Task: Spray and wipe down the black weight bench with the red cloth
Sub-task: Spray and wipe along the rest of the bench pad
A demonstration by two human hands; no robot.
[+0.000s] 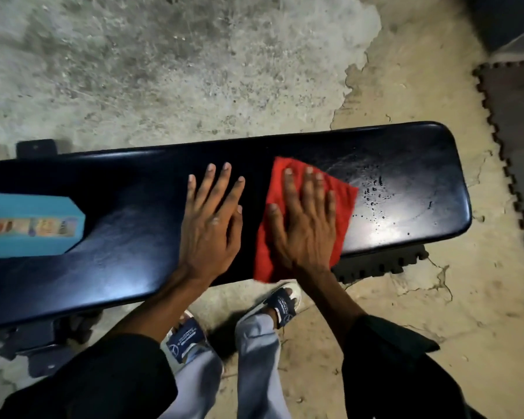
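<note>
The bench (118, 237) runs across the middle of the frame, its black padded surface glossy under the light. The cloth (342, 198) lies spread on it right of centre, one corner hanging over the near edge. The right hand (303, 225) presses flat on the cloth, fingers straight and spread, so the grip is released: it pushes the fabric down rather than clutching it. The left hand (212, 222) rests flat on the bare padding just left of the cloth, fingers also straight, holding nothing; it seems to serve as a brace.

Droplets (375, 201) bead on the padding toward the right end of the frame, just past the cloth's far edge, with faint curved smears around them. That patch looks sprayed but not yet wiped, so the step in hand is most likely a sweep to the right.

To do it well, keep the palm weight even so the whole cloth drags and does not bunch under the fingers. Run long overlapping strokes along the bench's length, carry each one off the rounded end, and catch the rolled edges where liquid can pool. The braced left hand should move along as the wiping does.

A blue box (28, 225) lies on the surface at the far left of the frame; the padding under it will need clearing before that end can be wiped
</note>
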